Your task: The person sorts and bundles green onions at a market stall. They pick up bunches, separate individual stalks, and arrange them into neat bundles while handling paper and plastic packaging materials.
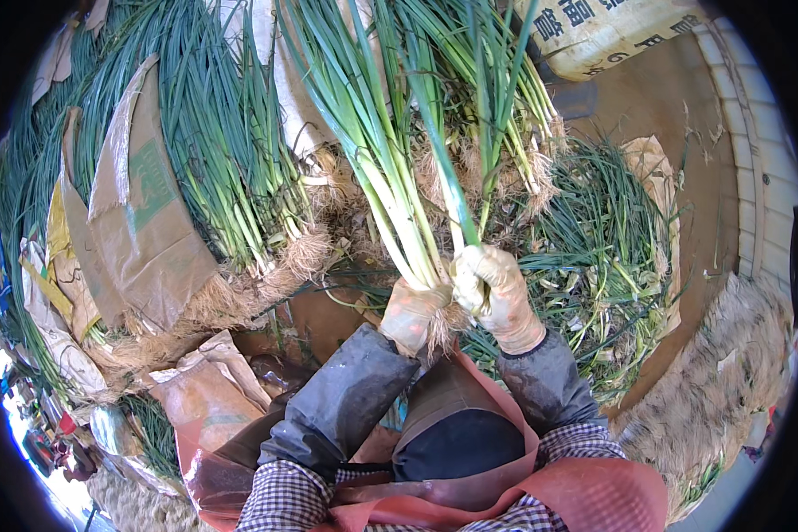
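Observation:
In front of my body, my left hand (413,316), in a pale soiled glove, is closed around a bunch of green onions (399,219) just above the roots. Their white stems and green leaves point up and away, and the stringy roots (444,326) hang below that fist. Close beside it, my right hand (495,296), gloved too, pinches a single green leaf (462,213) with its fingers curled in. Whether that leaf is still joined to its stalk, I cannot tell. Beyond both hands lie more green onions (499,143) with roots toward me.
Rows of green onions (219,153) fill the left, with woven sacks (147,213) laid between them. At right lies a heap of stripped leaves (592,266) on brown ground. A printed yellowish container (612,36) stands at top right. A root-covered pile (711,379) lies lower right.

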`<state>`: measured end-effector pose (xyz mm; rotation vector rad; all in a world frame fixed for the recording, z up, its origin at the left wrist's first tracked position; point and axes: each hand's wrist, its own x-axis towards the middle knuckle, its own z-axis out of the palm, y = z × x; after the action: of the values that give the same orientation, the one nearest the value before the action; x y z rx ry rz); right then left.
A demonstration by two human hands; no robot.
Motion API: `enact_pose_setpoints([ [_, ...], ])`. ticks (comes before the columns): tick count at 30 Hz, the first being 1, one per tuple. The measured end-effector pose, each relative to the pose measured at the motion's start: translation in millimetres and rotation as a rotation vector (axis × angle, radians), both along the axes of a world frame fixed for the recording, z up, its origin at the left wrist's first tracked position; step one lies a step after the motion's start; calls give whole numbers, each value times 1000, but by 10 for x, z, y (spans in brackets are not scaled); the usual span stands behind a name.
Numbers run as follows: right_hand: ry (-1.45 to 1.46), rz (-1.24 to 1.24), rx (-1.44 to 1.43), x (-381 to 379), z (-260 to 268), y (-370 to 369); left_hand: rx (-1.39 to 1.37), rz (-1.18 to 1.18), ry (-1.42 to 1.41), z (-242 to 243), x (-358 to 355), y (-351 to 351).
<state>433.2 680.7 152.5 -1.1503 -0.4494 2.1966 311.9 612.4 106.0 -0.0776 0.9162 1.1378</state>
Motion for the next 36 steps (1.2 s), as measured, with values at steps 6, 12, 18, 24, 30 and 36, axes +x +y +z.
enact_pose_setpoints([
  [6,-32,202,-10,-13,121,-111,20,70,7,-36,-66,36],
  [12,-421,339,33,674,652,-308,-161,-103,102,-641,-216,-49],
  [18,-1094,1703,-31,2987,420,-1446,-107,-21,-160,-492,-432,-18],
  [24,-1416,1060,539,2011,-928,-585,-111,-142,-306,-230,-556,52],
  [30,-745,276,137,462,-1410,494,107,-225,-112,-159,-682,-81],
  [36,-659,439,228,-161,-647,314,-33,-105,-164,-291,-399,-293],
])
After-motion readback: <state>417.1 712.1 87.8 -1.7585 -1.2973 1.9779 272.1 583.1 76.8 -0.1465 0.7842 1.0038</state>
